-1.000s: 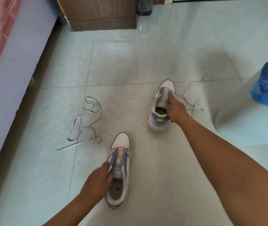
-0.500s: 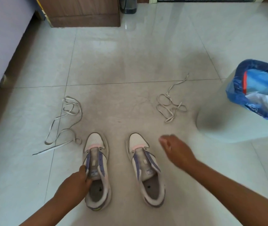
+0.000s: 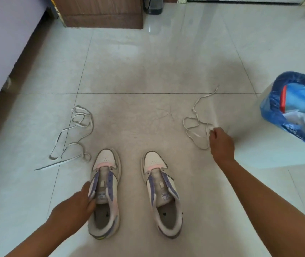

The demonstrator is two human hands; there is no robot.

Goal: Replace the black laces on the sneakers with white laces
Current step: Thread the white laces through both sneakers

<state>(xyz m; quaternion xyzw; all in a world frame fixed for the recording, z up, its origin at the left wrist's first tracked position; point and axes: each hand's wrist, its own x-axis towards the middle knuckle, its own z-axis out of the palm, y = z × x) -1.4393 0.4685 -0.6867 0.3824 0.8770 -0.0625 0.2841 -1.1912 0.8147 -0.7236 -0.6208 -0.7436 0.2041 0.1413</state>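
Head view: 2 sneakers sit unlaced, side by side. My left hand (image 3: 77,204) grips the collar of the left sneaker (image 3: 105,193). The right sneaker (image 3: 163,195) lies between my hands. My right hand (image 3: 221,143) pinches a loop of the white lace (image 3: 196,127) at its fingertips. A 2nd lace (image 3: 73,134) lies ahead-left of my left hand. Step, as I judge: fetching lace. Next: find a tip, thread the lowest eyelets.
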